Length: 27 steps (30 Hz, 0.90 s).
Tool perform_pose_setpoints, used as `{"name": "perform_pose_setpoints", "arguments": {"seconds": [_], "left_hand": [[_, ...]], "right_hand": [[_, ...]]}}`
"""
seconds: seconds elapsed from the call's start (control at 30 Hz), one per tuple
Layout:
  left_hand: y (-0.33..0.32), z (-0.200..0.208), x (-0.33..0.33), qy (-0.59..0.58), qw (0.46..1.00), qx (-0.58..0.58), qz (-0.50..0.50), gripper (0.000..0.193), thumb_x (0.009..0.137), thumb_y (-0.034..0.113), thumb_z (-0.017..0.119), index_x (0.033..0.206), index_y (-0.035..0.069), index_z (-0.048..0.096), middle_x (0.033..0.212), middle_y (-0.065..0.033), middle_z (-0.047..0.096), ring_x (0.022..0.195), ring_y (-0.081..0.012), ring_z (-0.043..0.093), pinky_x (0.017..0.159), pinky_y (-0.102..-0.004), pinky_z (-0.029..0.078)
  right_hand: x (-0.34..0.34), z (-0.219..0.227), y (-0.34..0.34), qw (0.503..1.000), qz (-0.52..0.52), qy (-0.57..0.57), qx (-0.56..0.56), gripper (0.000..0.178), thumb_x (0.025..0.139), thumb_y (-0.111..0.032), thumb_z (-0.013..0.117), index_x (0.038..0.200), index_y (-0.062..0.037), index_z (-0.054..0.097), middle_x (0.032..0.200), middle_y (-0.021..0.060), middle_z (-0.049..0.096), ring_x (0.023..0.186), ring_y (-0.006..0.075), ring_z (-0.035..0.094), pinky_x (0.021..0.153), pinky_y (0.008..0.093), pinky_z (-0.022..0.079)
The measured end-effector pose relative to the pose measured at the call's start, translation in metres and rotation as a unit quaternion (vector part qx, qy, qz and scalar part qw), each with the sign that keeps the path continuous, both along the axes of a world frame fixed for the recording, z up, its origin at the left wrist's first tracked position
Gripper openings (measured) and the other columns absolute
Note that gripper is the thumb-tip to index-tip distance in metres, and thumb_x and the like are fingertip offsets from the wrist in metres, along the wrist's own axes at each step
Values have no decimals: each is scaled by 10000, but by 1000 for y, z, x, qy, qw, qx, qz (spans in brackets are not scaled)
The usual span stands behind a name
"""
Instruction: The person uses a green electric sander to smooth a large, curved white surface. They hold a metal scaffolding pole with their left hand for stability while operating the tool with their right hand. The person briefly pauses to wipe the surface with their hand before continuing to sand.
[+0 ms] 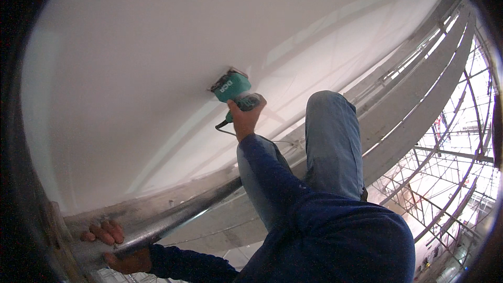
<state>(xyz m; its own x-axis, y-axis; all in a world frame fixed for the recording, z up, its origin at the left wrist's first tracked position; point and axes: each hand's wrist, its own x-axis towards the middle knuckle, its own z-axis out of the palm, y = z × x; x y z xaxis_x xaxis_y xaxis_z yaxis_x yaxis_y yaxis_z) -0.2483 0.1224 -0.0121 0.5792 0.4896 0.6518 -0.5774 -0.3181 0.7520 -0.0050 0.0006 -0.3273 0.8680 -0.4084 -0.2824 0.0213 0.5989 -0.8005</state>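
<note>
My right hand (247, 117) is closed round the grip of a teal electric sander (233, 88). Its dark square pad is against a smooth white wall surface (152, 89), and a black cord leaves the tool's tail beside my wrist. Lower left, my left hand (108, 232) wraps round a thick grey metal pipe (178, 219), fingers over the top and the heel of the hand below. Both arms wear dark blue sleeves.
My bent knees (332, 131) in jeans are just right of the sander arm. Long grey planks (403, 110) run beneath and beside me, with gaps between them. Past their edge, scaffolding poles (440, 178) stand over a bright space far below.
</note>
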Motion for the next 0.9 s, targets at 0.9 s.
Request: {"name": "perform_pose_setpoints", "arguments": {"seconds": [0.9], "left_hand": [[34,-6,-18,-27,999,28,-33,478,857,334,687,1202,120,436,858,-37,509,690,-164,542,662,-313,454]], "right_hand": [[93,-35,-142,982,-96,-42,157,579,727,-69,772,1137,-62,364,966,118,529,754,240,613,592,373,560]]}}
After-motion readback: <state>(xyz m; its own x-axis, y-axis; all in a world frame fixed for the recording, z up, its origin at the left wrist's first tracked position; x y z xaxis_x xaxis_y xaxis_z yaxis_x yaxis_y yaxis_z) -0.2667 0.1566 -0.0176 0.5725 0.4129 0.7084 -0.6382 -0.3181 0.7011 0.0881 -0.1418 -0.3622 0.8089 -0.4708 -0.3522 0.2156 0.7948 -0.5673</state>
